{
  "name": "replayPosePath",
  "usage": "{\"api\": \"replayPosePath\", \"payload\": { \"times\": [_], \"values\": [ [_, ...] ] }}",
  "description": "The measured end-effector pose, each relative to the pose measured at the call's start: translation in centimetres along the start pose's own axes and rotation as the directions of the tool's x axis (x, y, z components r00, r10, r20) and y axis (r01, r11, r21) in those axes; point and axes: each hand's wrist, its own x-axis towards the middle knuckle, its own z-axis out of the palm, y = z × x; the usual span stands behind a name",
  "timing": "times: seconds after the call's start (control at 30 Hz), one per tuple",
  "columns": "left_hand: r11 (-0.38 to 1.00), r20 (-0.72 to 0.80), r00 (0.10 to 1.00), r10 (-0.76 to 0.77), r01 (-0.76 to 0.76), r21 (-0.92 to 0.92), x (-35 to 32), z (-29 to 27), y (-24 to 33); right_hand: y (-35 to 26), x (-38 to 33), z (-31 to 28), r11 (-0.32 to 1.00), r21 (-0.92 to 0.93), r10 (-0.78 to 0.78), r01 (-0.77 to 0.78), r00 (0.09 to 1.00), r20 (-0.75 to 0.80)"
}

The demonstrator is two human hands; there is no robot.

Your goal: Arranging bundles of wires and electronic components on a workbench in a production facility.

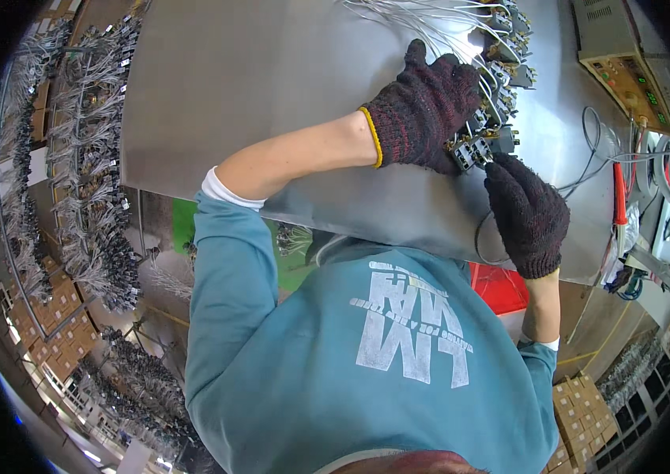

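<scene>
A row of dark connectors [501, 95] with pale faces, brass-coloured pins and white wires [430, 24] lies on the metal table [232, 87]. My left hand [434, 110], in a dark knitted glove with a yellow cuff, rests palm down over the near end of the row. Its fingers are bent and its thumb side presses against the nearest connector [473, 152]. My right hand [531, 217], gloved alike, reaches that connector from the near right. Its fingertips are closed together at the connector's edge. What lies beneath both hands is hidden.
An instrument box [627, 87] with green lit digits stands at the far right, with grey cables [592, 138] trailing from it. A red-handled tool [619, 193] lies by the right edge. Racks of hanging wired parts [90, 158] stand left; a red bin [501, 288] sits below the table.
</scene>
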Motion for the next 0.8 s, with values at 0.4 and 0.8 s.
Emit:
{"api": "replayPosePath", "payload": {
  "times": [0.4,0.8],
  "values": [
    [0.999,0.029,0.999,-0.030,0.031,-0.011,-1.0,0.5,0.3,-2.4,-0.3,1.7,0.846,0.506,0.242,-0.165,0.966,-0.090],
    [0.994,0.103,0.995,0.000,0.011,-0.106,0.6,-0.9,-0.6,-1.5,1.6,0.1,0.996,-0.013,-0.087,0.088,0.994,0.060]
  ]
}}
